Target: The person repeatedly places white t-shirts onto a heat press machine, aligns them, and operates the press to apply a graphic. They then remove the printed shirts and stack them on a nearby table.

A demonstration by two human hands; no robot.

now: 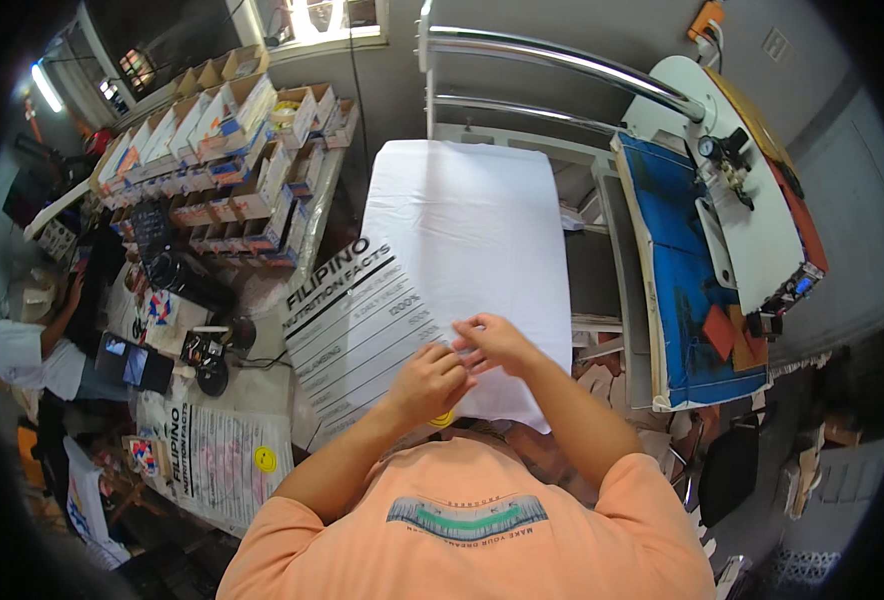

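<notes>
A clear film sheet (347, 335) with black printed lettering and lines slants over the left part of a white cloth (472, 215). The cloth is spread smooth over a long board in front of me. My left hand (430, 383) is closed at the film's right edge, its fingers curled. Right beside it, my right hand (494, 345) has its fingers bent together at the same edge, close to the left fingertips. What lies between the fingers is partly hidden. A yellow round print (442, 419) on the film peeks out below my left wrist.
Another printed film sheet (227, 465) lies on the table at the left, near a phone (134, 362). Cardboard bins (232, 165) are stacked behind it. At the right stands a machine with a blue pad (667, 240) and a pressure gauge. A person (37, 345) is at the far left.
</notes>
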